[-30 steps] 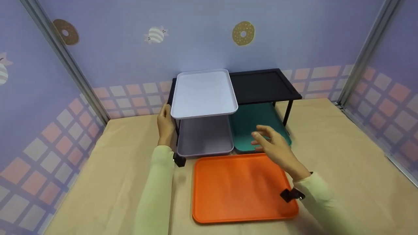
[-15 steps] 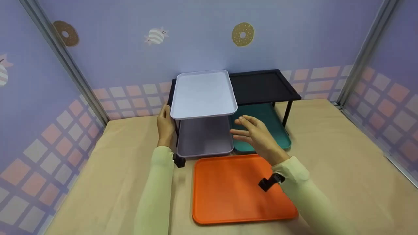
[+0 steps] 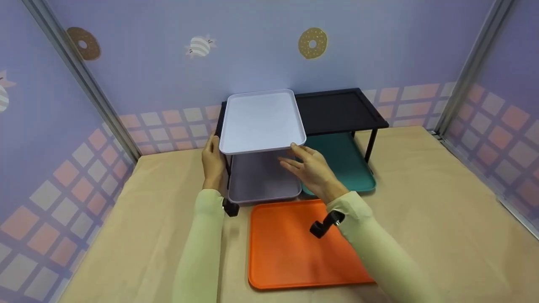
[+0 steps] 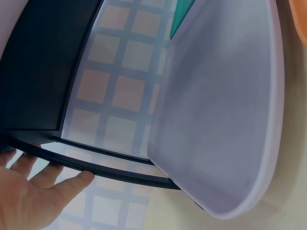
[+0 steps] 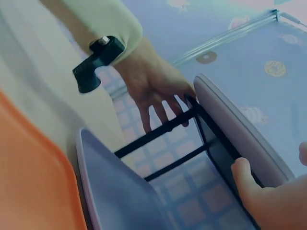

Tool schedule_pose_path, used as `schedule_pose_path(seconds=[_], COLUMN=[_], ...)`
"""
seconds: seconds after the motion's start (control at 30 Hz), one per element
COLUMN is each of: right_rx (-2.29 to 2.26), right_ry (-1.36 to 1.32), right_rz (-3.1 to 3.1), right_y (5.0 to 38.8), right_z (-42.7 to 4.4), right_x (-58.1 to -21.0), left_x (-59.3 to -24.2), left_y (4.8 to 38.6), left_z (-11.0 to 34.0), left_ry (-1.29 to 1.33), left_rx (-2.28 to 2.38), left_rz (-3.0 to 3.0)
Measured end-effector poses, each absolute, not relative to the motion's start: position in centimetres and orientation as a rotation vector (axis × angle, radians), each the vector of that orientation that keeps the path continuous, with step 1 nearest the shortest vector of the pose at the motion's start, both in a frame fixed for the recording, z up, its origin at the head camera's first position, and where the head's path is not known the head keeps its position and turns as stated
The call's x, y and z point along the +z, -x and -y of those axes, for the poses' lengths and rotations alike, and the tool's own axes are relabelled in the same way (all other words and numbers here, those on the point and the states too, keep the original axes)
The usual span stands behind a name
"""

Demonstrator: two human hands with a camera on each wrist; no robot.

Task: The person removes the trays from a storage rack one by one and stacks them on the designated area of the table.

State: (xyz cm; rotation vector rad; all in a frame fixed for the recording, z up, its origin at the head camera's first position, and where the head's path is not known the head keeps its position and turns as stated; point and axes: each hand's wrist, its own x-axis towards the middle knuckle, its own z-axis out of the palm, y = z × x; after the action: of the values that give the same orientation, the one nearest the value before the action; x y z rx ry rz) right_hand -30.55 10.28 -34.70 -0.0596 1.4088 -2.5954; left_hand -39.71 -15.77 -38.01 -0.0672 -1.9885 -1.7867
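A white tray [image 3: 263,120] lies on the left part of a black rack [image 3: 337,111], its front edge jutting past the rack. At the rack's left side my left hand [image 3: 213,162] touches the frame near the tray; in the left wrist view its fingers lie spread along the black leg [image 4: 110,170]. My right hand [image 3: 311,170] is at the tray's front right corner, fingers extended and thumb by the rim; whether it touches cannot be told. Under the rack sit a greyish-lavender tray [image 3: 265,179] on the left and a teal tray [image 3: 337,160] on the right.
An orange tray [image 3: 290,244] lies in front of the rack, partly under my right forearm. A beige cloth [image 3: 438,202] covers the table. Patterned walls [image 3: 252,54] stand behind and at both sides, with metal posts [image 3: 471,63] at the corners.
My right hand has moved left from above the teal tray to the white tray's front right corner. The left hand and the trays have stayed in place.
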Motion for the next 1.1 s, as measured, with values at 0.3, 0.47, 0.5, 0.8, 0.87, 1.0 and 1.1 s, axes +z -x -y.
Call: schedule_pose_path(seconds=[0.3,0.47,0.5,0.8,0.87,1.0,1.1], right_rx=[-2.671,-2.726,-2.737,-2.799,-2.813,-2.848,-2.874], right_ry=[-0.028,-0.064,-0.068,-0.097,-0.099,-0.115,-0.126], right_rz=[-1.273,-1.166,-1.153,-1.143,-1.146,-1.167,-1.184], right_y=[31.6,32.0,32.0,31.8,31.7,31.5,31.4], right_z=[-8.0,-6.9,-6.7,-6.1,-6.2,-6.6,-6.8], right_x=[-34.6,-34.5,-34.5,-34.6,-34.6,-34.6,-34.6], left_x=[-38.0,-38.0,-38.0,-38.1,-38.2,-38.1,-38.0], left_y=[39.8,39.8,39.8,39.6,39.7,39.6,39.6], left_z=[15.8,15.8,15.8,15.7,15.7,15.7,15.7], left_ry=[0.081,0.080,0.081,0.075,0.059,0.025,0.016], left_rx=[-1.792,-1.772,-1.775,-1.806,-1.779,-1.735,-1.736], left_rz=[1.982,1.986,1.988,1.977,1.997,2.029,2.036])
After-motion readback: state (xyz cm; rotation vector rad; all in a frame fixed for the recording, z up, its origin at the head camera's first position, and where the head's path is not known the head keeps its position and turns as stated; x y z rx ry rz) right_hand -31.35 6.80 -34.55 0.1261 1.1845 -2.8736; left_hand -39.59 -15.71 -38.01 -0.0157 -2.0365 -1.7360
